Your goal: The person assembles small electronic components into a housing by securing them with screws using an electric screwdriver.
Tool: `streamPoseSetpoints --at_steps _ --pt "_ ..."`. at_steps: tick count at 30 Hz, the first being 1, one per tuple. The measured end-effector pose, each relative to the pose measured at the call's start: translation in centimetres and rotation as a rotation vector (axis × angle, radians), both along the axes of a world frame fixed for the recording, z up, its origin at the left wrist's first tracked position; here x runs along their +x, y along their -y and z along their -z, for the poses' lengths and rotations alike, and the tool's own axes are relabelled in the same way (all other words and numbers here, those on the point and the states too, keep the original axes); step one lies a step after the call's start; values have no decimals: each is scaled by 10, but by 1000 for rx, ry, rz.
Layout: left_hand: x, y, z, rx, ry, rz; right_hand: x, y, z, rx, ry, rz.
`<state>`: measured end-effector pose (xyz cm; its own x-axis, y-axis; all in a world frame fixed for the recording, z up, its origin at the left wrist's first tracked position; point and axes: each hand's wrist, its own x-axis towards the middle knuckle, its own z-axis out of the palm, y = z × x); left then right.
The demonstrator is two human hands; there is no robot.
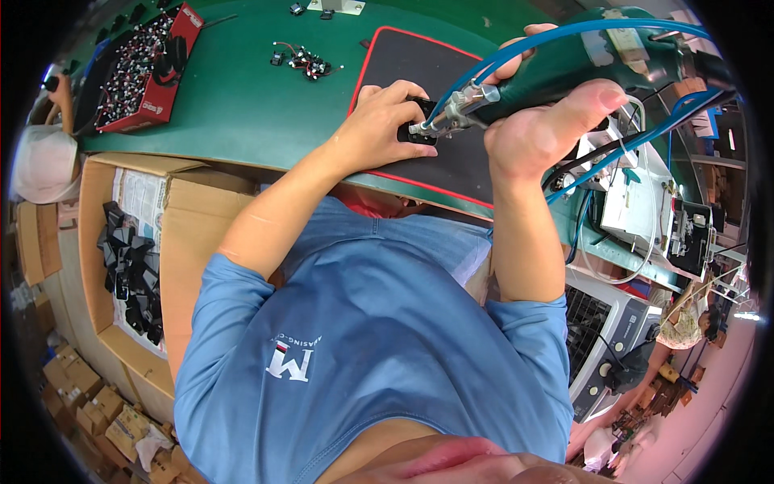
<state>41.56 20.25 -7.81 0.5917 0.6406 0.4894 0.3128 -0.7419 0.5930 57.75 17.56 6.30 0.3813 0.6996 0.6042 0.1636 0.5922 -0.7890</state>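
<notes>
My left hand [377, 127] rests on the dark mat [427, 60] with its red border. Its fingers and thumb close around a small black part [424, 106], partly hidden by them. Over that part is the metal nose of a dark green screwdriver [556, 77], held tilted with its tip at the part. My right hand [536, 133] wraps around the screwdriver's body, thumb on the near side and fingers on the far side. Two blue air hoses [556, 34] run along the tool; one reaches its metal nose.
A red box [173, 73] heaped with small wired parts stands far left on the green table [234, 105]. A loose wired cluster [308, 63] lies left of the mat. Left of me, a cardboard box [201, 234] holds black pieces [133, 274]. White equipment [633, 202] and cables stand at right.
</notes>
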Motion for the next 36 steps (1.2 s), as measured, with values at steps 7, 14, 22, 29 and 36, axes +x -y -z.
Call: streamPoseSetpoints --at_steps 7,14,22,29,36 --pt "1 0 -3 -24 15 -23 -7 1 -65 221 -16 11" --pt "1 1 -2 -72 57 -12 -23 6 -56 -76 -257 -142" --pt "4 1 0 -24 64 -24 -29 1 -29 -72 -440 -229" --pt "0 3 -2 -74 62 -20 -31 -2 -18 -49 -445 -244" --pt "0 2 -3 -80 80 0 -24 -11 13 -38 -223 -146"
